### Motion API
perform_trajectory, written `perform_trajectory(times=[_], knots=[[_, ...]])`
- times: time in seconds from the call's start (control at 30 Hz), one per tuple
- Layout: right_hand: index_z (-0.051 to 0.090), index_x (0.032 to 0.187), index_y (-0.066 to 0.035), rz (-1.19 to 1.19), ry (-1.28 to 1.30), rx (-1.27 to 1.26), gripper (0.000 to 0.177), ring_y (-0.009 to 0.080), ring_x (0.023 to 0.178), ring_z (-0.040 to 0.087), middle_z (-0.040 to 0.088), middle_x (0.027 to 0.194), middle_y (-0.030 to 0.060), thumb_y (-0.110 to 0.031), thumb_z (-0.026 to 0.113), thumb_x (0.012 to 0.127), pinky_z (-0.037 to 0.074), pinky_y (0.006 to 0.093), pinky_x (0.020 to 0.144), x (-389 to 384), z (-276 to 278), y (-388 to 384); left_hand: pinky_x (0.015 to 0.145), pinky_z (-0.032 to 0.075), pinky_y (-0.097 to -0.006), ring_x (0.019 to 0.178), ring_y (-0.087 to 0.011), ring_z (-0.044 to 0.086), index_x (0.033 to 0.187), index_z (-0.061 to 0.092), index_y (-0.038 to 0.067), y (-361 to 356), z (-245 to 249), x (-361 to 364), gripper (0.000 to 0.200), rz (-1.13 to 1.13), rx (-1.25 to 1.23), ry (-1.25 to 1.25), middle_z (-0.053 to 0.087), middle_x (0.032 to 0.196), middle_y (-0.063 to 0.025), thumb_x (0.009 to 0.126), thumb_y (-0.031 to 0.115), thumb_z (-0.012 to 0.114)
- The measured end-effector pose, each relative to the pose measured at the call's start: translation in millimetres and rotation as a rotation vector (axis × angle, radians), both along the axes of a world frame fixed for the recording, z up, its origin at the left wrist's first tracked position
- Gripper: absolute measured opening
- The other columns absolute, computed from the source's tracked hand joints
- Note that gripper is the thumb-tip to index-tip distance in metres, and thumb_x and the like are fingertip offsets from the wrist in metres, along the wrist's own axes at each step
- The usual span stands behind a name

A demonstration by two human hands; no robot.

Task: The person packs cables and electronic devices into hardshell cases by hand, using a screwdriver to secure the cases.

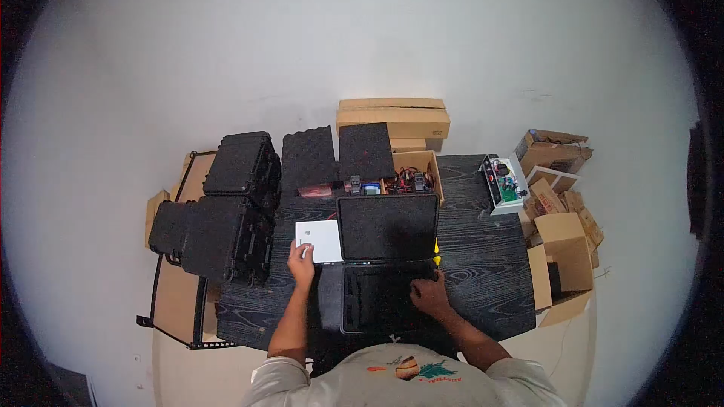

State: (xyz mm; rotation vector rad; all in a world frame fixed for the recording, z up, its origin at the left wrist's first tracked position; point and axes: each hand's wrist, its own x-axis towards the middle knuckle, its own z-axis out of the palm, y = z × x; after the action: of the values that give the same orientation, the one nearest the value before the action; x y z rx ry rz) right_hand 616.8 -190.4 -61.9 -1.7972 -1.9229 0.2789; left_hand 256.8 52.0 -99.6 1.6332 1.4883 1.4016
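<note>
A flat white rectangular sheet or booklet (324, 240) with small dark print lies left of an opened black case. My left hand (302, 262) is at its lower left corner, fingers closed on the edge. The case's raised lid (388, 227) has a dark foam lining, and its base (377, 309) holds black foam with cut-out slots. Over the right part of that base is my right hand (430, 295), fingers curled down toward the foam; whatever they grip, if anything, is hidden. A yellow item (437, 261) sits beside the case, just above my right hand.
Stacked black cases (226, 237) stand at the left. Behind the lid are wavy foam (308, 157) and a cardboard box of wires and parts (412, 179). A white enclosure with a green circuit board (507, 188) sits at the table's right, near cardboard boxes (566, 237).
</note>
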Motion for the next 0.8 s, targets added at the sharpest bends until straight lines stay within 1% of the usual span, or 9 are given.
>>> perform_trajectory(times=[0.1, 0.3, 0.33, 0.37, 0.4, 0.47, 0.57, 0.67, 0.8], knots=[[0.073, 0.106, -0.007, -0.006, -0.008, 0.017, 0.022, 0.0286, 0.096, 0.075, 0.077, 0.094, 0.0093, -0.019, 0.07, 0.088, 0.026, 0.0663, 0.117, -1.3, -4.1, 1.6, 0.108, 0.048, -0.0422, 0.125, -0.0427, 0.064, 0.103, 0.075, -0.007, 2.5, 14.1, -21.5, 0.019, 0.055, 0.039, 0.044, 0.062, 0.139, -0.0313, 0.09, 0.006, 0.076], [0.073, 0.103, -0.008, 0.007, -0.016, 0.014, 0.019, 0.0273, 0.094, 0.074, 0.076, 0.091, 0.0084, -0.019, 0.071, 0.088, 0.025, 0.0661, 0.118, 1.0, -4.4, 0.2, 0.104, 0.05, -0.0412, 0.123, -0.0397, 0.066, 0.105, 0.073, -0.008, -15.3, 73.3, -52.5, 0.02, 0.283, 0.146, 0.173, 0.059, 0.142, -0.0325, 0.093, 0.008, 0.072], [0.073, 0.103, -0.008, 0.004, -0.025, 0.029, 0.019, 0.0271, 0.094, 0.074, 0.076, 0.091, 0.0083, -0.02, 0.071, 0.088, 0.025, 0.0658, 0.119, 0.7, -6.0, 0.8, 0.104, 0.051, -0.0408, 0.124, -0.0397, 0.065, 0.105, 0.072, -0.009, -23.8, 93.7, -54.1, 0.02, 0.238, 0.108, 0.097, 0.057, 0.145, -0.0327, 0.093, 0.008, 0.072], [0.073, 0.102, -0.008, 0.001, -0.032, 0.044, 0.019, 0.0269, 0.094, 0.074, 0.076, 0.09, 0.0082, -0.02, 0.071, 0.088, 0.025, 0.0655, 0.119, -0.2, -7.4, 0.0, 0.103, 0.052, -0.0405, 0.123, -0.0388, 0.066, 0.106, 0.072, -0.009, -20.9, 77.4, -67.2, 0.019, 0.255, 0.183, 0.15, 0.056, 0.148, -0.0308, 0.094, 0.006, 0.071], [0.073, 0.102, -0.008, -0.006, -0.018, 0.042, 0.019, 0.0265, 0.093, 0.074, 0.075, 0.09, 0.0081, -0.019, 0.072, 0.087, 0.024, 0.0652, 0.119, -0.5, -9.1, -0.9, 0.102, 0.053, -0.0404, 0.124, -0.0378, 0.065, 0.106, 0.072, -0.01, -28.6, 88.4, -64.8, 0.019, 0.229, 0.134, 0.086, 0.055, 0.149, -0.0304, 0.095, 0.005, 0.071], [0.072, 0.103, -0.009, -0.018, 0.008, 0.042, 0.019, 0.0258, 0.093, 0.074, 0.075, 0.088, 0.0079, -0.019, 0.073, 0.087, 0.024, 0.0646, 0.119, 1.0, -12.4, -0.8, 0.102, 0.053, -0.0399, 0.126, -0.0353, 0.064, 0.106, 0.072, -0.01, -51.5, 128.3, -58.7, 0.017, 0.121, 0.104, 0.01, 0.052, 0.152, -0.0308, 0.096, 0.004, 0.07], [0.071, 0.108, -0.011, -0.078, 0.118, 0.078, 0.025, 0.0255, 0.101, 0.072, 0.074, 0.094, 0.007, -0.02, 0.075, 0.085, 0.023, 0.0634, 0.12, -4.8, 0.8, 0.4, 0.102, 0.053, -0.0392, 0.128, -0.0341, 0.063, 0.105, 0.072, -0.009, -77.4, 155.3, -52.3, 0.016, 0.11, 0.085, 0.078, 0.05, 0.154, -0.0312, 0.095, 0.003, 0.071], [0.069, 0.116, -0.011, -0.099, 0.262, 0.219, 0.038, 0.0281, 0.119, 0.065, 0.071, 0.117, 0.0088, -0.027, 0.078, 0.083, 0.022, 0.0636, 0.12, -19.9, 58.6, 8.9, 0.105, 0.05, -0.04, 0.13, -0.0367, 0.063, 0.102, 0.074, -0.006, -103.7, 182.5, -35.3, 0.013, 0.038, 0.071, 0.103, 0.052, 0.153, -0.0313, 0.092, 0.002, 0.073], [0.054, 0.141, -0.011, 0.066, 0.132, 0.147, 0.076, 0.0366, 0.143, 0.045, 0.048, 0.152, 0.0162, -0.053, 0.079, 0.082, 0.018, 0.0701, 0.119, -49.0, 166.6, 18.0, 0.106, 0.05, -0.0414, 0.128, -0.0393, 0.065, 0.101, 0.076, -0.003, -137.5, 212.4, 3.5, 0.014, -0.074, 0.111, 0.162, 0.056, 0.148, -0.031, 0.087, 0.001, 0.076]])
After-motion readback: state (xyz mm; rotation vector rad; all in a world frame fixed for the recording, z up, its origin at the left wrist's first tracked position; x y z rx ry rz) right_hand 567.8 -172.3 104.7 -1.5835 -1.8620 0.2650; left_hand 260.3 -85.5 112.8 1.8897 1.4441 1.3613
